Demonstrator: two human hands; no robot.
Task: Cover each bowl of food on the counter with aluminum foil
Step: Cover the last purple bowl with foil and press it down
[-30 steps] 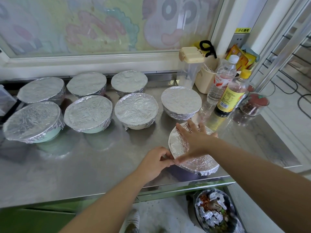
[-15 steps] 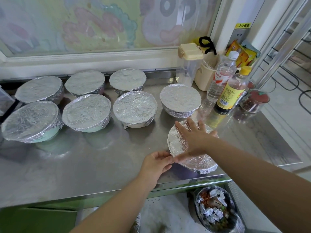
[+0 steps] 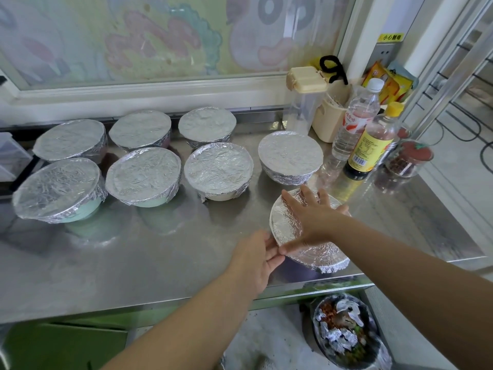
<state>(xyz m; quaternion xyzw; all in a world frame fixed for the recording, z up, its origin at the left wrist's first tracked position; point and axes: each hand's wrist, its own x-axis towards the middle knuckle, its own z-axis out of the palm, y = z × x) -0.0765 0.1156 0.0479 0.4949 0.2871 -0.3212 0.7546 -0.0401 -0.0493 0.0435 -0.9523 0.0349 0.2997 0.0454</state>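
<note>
head | right hand [image 3: 312, 217] grip open flat, fingers spread, pressing the foil top of the near bowl [image 3: 320, 256] | left hand [image 3: 253, 260] grip loose, straight fingertips touching that bowl's left rim | bowl near tabletop [image 3: 133, 263] front edge; open steel to its left, bottles [image 3: 370, 145] behind-right

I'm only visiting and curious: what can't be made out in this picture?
Head view only:
- Food in the foil-covered bowls: foil hides it.
- Nearest bowl: its top lies partly under the right hand.
- Left hand: whether it pinches that bowl's rim cannot be told.
- Yellow bottle label: print too small.
- Clear box: cut by the left edge.
</note>
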